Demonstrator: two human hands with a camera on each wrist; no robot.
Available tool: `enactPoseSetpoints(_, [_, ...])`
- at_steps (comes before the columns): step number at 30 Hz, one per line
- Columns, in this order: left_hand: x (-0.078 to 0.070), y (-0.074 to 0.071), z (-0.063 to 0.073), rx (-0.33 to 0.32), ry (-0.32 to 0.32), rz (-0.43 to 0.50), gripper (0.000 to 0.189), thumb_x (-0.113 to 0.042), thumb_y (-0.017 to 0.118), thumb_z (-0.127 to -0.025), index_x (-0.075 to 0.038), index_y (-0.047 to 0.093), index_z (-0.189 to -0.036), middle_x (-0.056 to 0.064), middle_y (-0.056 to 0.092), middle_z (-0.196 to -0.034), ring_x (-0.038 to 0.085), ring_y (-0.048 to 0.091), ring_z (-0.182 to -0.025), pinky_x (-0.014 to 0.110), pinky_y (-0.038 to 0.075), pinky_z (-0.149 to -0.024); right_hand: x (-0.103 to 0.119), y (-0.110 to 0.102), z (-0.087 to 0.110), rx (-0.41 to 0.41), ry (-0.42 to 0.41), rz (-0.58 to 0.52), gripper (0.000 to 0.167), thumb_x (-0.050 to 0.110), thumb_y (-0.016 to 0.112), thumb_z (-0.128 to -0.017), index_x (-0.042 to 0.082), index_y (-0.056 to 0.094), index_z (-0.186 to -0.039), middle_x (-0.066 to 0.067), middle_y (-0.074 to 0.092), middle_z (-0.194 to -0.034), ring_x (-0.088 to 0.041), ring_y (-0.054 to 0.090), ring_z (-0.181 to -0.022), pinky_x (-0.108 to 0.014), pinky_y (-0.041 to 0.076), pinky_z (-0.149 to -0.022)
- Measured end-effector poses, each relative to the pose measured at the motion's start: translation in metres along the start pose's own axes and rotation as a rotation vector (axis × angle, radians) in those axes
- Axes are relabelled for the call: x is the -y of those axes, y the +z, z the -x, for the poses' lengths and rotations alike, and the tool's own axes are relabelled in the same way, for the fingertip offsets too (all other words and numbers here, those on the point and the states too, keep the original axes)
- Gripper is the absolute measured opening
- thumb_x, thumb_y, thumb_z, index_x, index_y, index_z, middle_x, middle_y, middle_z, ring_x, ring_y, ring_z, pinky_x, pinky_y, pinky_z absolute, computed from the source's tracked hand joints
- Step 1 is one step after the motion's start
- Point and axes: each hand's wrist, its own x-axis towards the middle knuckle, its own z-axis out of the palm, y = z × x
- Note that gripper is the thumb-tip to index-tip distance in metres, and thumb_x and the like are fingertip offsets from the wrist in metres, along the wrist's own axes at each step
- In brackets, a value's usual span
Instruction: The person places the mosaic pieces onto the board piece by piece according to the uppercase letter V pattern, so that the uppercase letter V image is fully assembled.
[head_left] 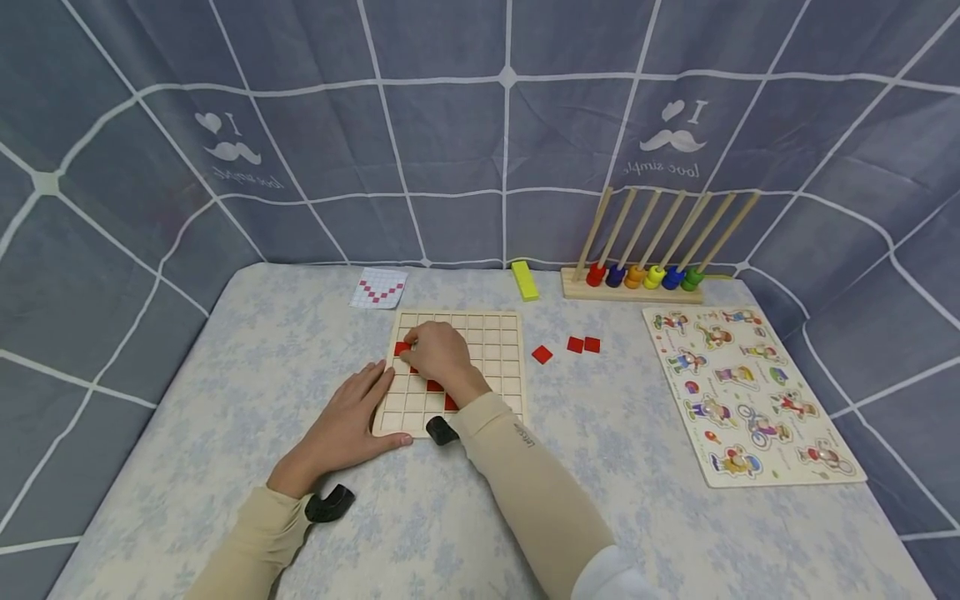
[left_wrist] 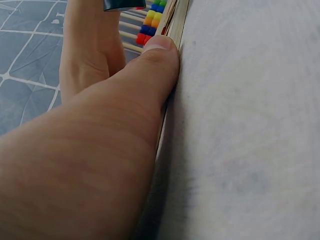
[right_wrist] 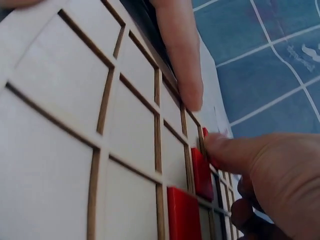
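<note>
My right hand (head_left: 444,357) is over a wooden grid board (head_left: 501,367), its thumb and index finger pinching a small red square tile (head_left: 401,348) at a cell by the left edge. In the right wrist view the thumb (right_wrist: 225,150) covers part of that tile, while red tiles (right_wrist: 185,214) sit in grid cells nearby. A diagonal of red tiles (head_left: 435,386) runs down the board, partly hidden by the right arm. Fingers fairly straight, my left hand (head_left: 341,425) rests at the board's lower left corner, thumb along the near edge.
Three loose red tiles (head_left: 542,355) lie right of the board. Behind it are a paper (head_left: 378,288) with a red V pattern and a yellow block (head_left: 525,281). A bead rack (head_left: 633,287) stands back right, with a picture puzzle board (head_left: 738,392) in front.
</note>
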Motion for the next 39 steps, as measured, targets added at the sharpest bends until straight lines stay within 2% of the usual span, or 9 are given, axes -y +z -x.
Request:
enactPoseSetpoints(3, [-0.001, -0.001, 0.000, 0.002, 0.000, -0.001, 0.110, -0.066, 0.073, -0.084, -0.005, 0.025, -0.163, 0.017, 0.020, -0.170, 0.040, 0.018, -0.157, 0.059, 0.019, -0.126, -0.007, 0.000, 0.002, -0.017, -0.030, -0.079, 0.033, 0.035, 0.072, -0.096, 0.024, 0.074, -0.128, 0.005, 0.077, -0.107, -0.012, 0.069, -0.093, -0.026, 0.056, -0.079])
enactPoseSetpoints(7, [-0.001, -0.002, 0.000, 0.004, -0.003, 0.002, 0.111, -0.066, 0.073, -0.083, -0.006, 0.025, -0.163, 0.016, 0.019, -0.170, 0.040, 0.017, -0.158, 0.059, 0.019, -0.125, -0.027, -0.002, 0.008, -0.071, -0.099, -0.258, 0.033, 0.031, 0.072, -0.097, 0.021, 0.074, -0.128, 0.003, 0.066, -0.081, -0.010, 0.056, -0.065, -0.023, 0.047, -0.064])
enactPoseSetpoints(9, [-0.001, -0.001, 0.000, 0.007, -0.009, 0.000, 0.112, -0.067, 0.073, -0.083, -0.006, 0.024, -0.163, 0.016, 0.018, -0.171, 0.039, 0.017, -0.158, 0.059, 0.019, -0.126, -0.040, -0.005, 0.013, -0.108, -0.131, -0.327, 0.032, 0.030, 0.072, -0.096, 0.018, 0.075, -0.126, 0.003, 0.060, -0.075, -0.011, 0.050, -0.061, -0.024, 0.045, -0.064])
enactPoseSetpoints(11, [-0.001, 0.001, -0.001, 0.007, -0.010, -0.005, 0.112, -0.067, 0.072, -0.083, -0.006, 0.023, -0.163, 0.015, 0.018, -0.171, 0.039, 0.016, -0.158, 0.059, 0.020, -0.126, -0.057, -0.011, 0.020, -0.151, -0.141, -0.371, 0.031, 0.028, 0.074, -0.095, 0.017, 0.075, -0.124, 0.004, 0.057, -0.075, -0.011, 0.049, -0.064, -0.025, 0.046, -0.069])
enactPoseSetpoints(16, [-0.003, 0.003, -0.003, 0.015, -0.009, 0.009, 0.113, -0.067, 0.073, -0.082, -0.007, 0.022, -0.164, 0.014, 0.017, -0.171, 0.038, 0.015, -0.158, 0.059, 0.019, -0.126, -0.103, -0.031, 0.041, -0.249, -0.096, -0.444, 0.033, 0.025, 0.076, -0.094, 0.014, 0.075, -0.125, 0.000, 0.054, -0.077, -0.017, 0.048, -0.072, -0.032, 0.045, -0.073])
enactPoseSetpoints(21, [-0.003, 0.001, -0.002, 0.015, -0.024, 0.007, 0.113, -0.067, 0.073, -0.082, -0.007, 0.023, -0.163, 0.015, 0.017, -0.171, 0.039, 0.015, -0.158, 0.059, 0.019, -0.126, -0.143, -0.047, 0.061, -0.322, -0.043, -0.459, 0.034, 0.023, 0.078, -0.092, 0.012, 0.075, -0.124, -0.003, 0.053, -0.079, -0.021, 0.045, -0.072, -0.035, 0.040, -0.068])
enactPoseSetpoints(27, [-0.004, -0.003, 0.000, 0.020, -0.037, 0.003, 0.113, -0.066, 0.074, -0.082, -0.006, 0.024, -0.163, 0.016, 0.017, -0.171, 0.039, 0.016, -0.158, 0.059, 0.019, -0.126, -0.179, -0.054, 0.079, -0.399, 0.040, -0.452, 0.032, 0.020, 0.080, -0.090, 0.011, 0.077, -0.120, -0.004, 0.053, -0.080, -0.020, 0.044, -0.073, -0.034, 0.039, -0.071])
enactPoseSetpoints(32, [-0.004, -0.003, 0.001, 0.014, -0.037, 0.005, 0.113, -0.065, 0.074, -0.081, -0.006, 0.024, -0.163, 0.015, 0.017, -0.171, 0.039, 0.016, -0.158, 0.059, 0.019, -0.126, -0.194, -0.053, 0.088, -0.405, 0.083, -0.440, 0.032, 0.023, 0.080, -0.091, 0.010, 0.077, -0.120, -0.003, 0.050, -0.078, -0.020, 0.042, -0.072, -0.035, 0.036, -0.071])
enactPoseSetpoints(39, [-0.001, -0.001, 0.000, 0.020, -0.034, 0.002, 0.112, -0.068, 0.071, -0.082, -0.008, 0.022, -0.164, 0.013, 0.016, -0.172, 0.037, 0.015, -0.158, 0.058, 0.019, -0.126, -0.200, -0.044, 0.092, -0.369, 0.129, -0.370, 0.039, 0.030, 0.082, -0.088, 0.010, 0.076, -0.122, -0.001, 0.048, -0.075, -0.017, 0.042, -0.069, -0.032, 0.037, -0.070])
